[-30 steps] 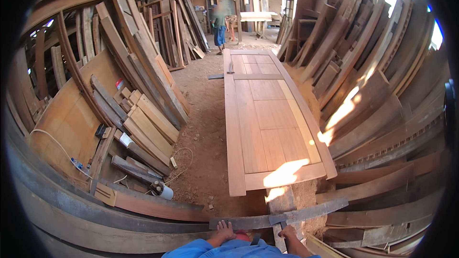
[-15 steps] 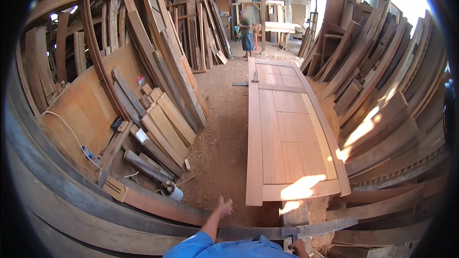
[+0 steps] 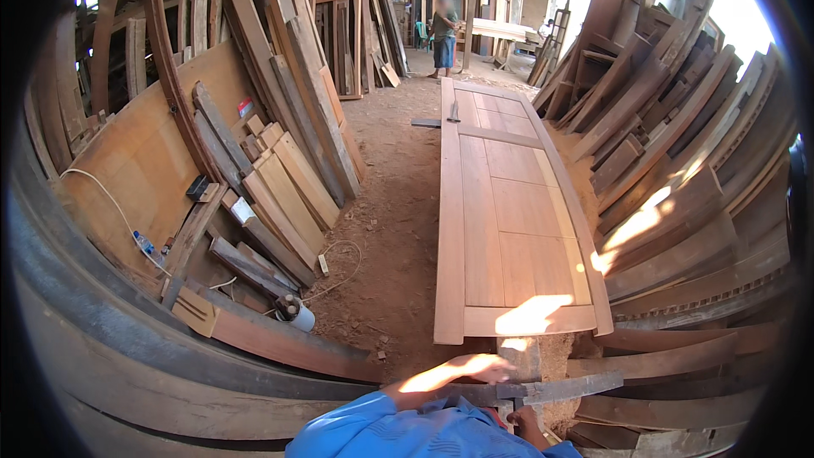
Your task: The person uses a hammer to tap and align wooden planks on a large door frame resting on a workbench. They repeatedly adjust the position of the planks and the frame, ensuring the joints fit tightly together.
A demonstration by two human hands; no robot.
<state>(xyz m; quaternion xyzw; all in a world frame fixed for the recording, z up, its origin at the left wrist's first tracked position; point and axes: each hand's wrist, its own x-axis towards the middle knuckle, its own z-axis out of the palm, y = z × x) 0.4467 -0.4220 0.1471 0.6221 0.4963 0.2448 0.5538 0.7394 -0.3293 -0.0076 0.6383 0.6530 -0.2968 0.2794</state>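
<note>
Dark-headed tool [image 3: 510, 391] at five o'clock, apparently resting on the long grey bar [image 3: 581, 387], its handle clamped in the closed right hand [image 3: 525, 417], probably to keep the head steady there. Just above, stretched across the body toward the same five o'clock spot: left hand [image 3: 485, 365], fingers apart with nothing seen between them, perhaps held clear to leave the bar free; cannot tell whether touching anything beneath. Under the bar and pointing away: wooden beam [image 3: 519, 358], seemingly serving as a rest for it. Beyond, from half past four round to one o'clock, lying flat: panelled wooden door [image 3: 526, 212], presumably laid face up for access along its whole length. On its far left corner: slim dark tool [image 3: 454, 110], likely parked handy to that end, with a dark strip [image 3: 426, 123] jutting out beside the edge. From two to four o'clock, leaning in rows: dark boards [image 3: 678, 212], probably tilted to save room. Toward half past nine, propped at a slant: paler planks [image 3: 288, 178]. At half past seven: white can [image 3: 302, 319], near a looped cord [image 3: 360, 259]. Toward twelve, well apart: co-worker [image 3: 443, 34], standing beside a post [image 3: 471, 8].
</note>
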